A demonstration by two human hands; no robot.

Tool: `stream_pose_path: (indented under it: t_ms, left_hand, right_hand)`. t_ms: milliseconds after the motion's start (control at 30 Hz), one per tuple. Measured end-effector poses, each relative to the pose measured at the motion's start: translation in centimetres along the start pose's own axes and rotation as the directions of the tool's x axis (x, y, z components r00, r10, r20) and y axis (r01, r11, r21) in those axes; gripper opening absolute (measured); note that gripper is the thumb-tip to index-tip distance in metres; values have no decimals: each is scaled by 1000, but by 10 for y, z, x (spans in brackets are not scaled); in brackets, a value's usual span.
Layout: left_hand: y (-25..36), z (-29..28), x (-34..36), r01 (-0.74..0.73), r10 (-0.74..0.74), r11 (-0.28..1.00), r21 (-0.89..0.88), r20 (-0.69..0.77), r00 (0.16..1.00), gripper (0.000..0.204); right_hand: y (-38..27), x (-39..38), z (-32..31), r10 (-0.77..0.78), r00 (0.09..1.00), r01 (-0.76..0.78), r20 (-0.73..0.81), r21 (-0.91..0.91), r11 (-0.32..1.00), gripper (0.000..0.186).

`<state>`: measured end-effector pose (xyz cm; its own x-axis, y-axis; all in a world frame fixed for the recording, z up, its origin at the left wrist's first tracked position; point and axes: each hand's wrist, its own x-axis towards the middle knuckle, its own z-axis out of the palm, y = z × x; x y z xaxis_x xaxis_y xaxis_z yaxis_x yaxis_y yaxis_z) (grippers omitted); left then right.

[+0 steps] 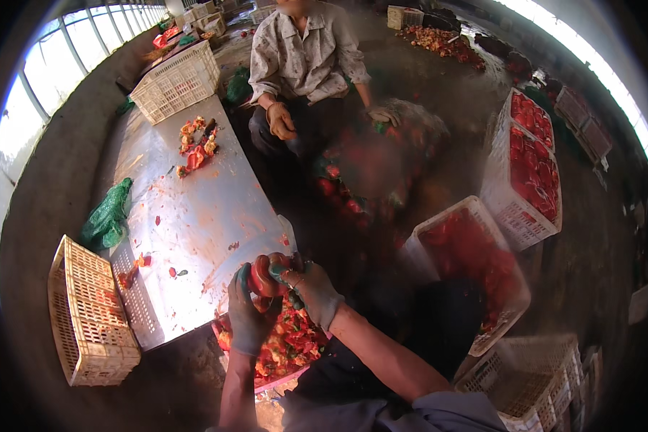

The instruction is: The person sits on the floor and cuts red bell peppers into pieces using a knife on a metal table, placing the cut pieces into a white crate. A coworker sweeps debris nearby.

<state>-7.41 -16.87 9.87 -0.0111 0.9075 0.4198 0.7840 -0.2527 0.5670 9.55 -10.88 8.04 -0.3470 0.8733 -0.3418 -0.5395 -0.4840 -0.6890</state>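
Observation:
Over the near edge of the metal table, both my gloved hands hold a red bell pepper. My left hand wraps it from the left and below. My right hand closes on its right side, thumb and fingers pressed against the flesh. Whether a small tool sits in the right fingers cannot be made out. Right under my hands, a pinkish-red container is heaped with pepper scraps, red and yellow with green bits.
Scraps dot the metal table. Left lie a green net bag and a plastic crate; another crate stands far. A person sits opposite by a pepper sack. Right are crates of red peppers and an open crate.

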Motion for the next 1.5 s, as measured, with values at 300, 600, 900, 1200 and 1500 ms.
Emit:
stream_pose_path:
  t_ms: [300,600,900,1200,1500]
  left_hand:
    - [-29,6,30,53,-54,999,-9,-24,998,87]
    - [-84,23,36,122,-132,978,-172,-52,990,94]
    - [-99,-2,44,180,-180,982,-61,13,984,79]
    - [-78,9,61,251,-253,961,117,-1,967,66]
    - [-88,3,56,223,-217,918,327,-55,975,72]
  right_hand:
    - [-4,43,41,-5,988,-46,-153,-329,943,25]
    - [28,75,43,-79,986,-39,-149,-657,753,34]
    - [50,86,38,-309,951,118,-35,-879,463,34]
    - [92,110,10,-470,882,205,42,-931,302,35]
    - [92,103,26,-519,849,149,100,-987,54,48]
